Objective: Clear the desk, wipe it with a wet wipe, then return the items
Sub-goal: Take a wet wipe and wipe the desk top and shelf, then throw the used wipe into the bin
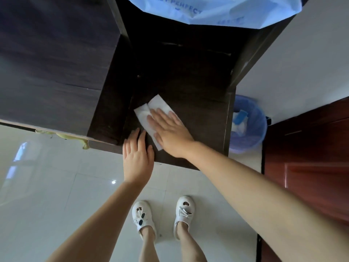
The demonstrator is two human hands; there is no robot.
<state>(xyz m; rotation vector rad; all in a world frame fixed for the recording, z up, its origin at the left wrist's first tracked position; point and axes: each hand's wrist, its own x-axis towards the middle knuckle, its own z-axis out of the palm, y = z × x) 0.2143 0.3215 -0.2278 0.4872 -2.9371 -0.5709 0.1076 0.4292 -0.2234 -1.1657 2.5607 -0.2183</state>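
Wiping step in hand: the right hand [170, 133] presses the white wet wipe [151, 114] flat on the dark desk [198, 95] near its left front corner, fingers straight and slightly spread, left hand [137, 157] steadying the front edge with fingers loosely together; next, probably a sweep across the unwiped right side.

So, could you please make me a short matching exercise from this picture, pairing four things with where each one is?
Things:
1. wet wipe
2. left hand
3. blue bin
4. blue bag

Places:
A. on the floor beside the desk's right side
B. at the far end of the desk
C. flat under the right hand
D. resting on the near edge of the desk

Pairs: 1-C, 2-D, 3-A, 4-B
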